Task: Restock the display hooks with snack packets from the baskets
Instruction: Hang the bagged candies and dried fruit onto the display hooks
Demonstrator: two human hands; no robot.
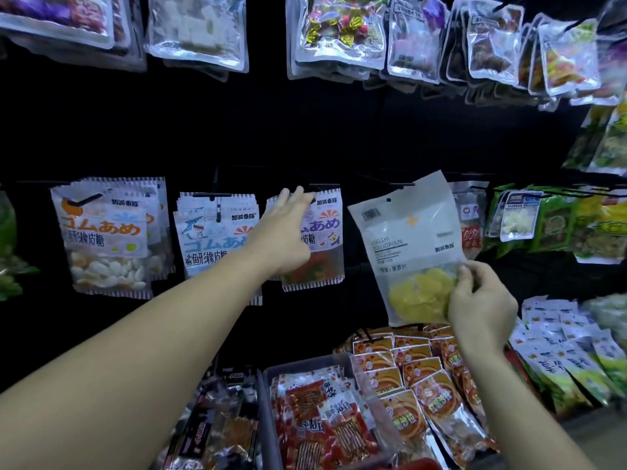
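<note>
My right hand [480,300] pinches the lower right part of a white packet of yellow pineapple slices [412,245], held up tilted in front of the black display wall. Its hang hole sits just below a black hook [402,185]. My left hand [288,228] reaches forward with straight fingers onto the top of a hanging red gummy packet [322,239], near its hook [322,186]. A grey basket [271,371] below holds red snack packets.
Hanging to the left are shark gummy packets [210,232] and orange gummy packets [108,232]. Green packets [556,222] hang at the right, clear packets [339,28] in the row above. Orange packets [407,378] and white-blue packets [563,344] lie stacked below.
</note>
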